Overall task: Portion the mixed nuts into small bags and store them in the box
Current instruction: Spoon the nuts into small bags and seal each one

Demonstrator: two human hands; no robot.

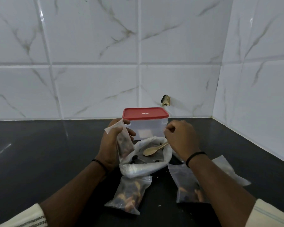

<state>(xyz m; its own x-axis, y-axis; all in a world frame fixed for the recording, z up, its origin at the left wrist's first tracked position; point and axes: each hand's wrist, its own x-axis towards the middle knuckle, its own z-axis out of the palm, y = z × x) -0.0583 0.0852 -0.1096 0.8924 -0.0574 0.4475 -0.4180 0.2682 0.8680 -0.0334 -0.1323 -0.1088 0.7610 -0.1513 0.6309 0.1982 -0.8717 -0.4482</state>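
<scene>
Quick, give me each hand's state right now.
Left hand: grips a small bag of nuts, held upright.
Right hand: fingers curled; whether it pinches anything cannot be told.

Small bag in left grip

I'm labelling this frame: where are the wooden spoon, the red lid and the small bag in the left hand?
wooden spoon point(149, 152): head view, on its bowl.
red lid point(144, 113): head view, middle of its top.
small bag point(123, 141): head view, its filled lower part.
</scene>
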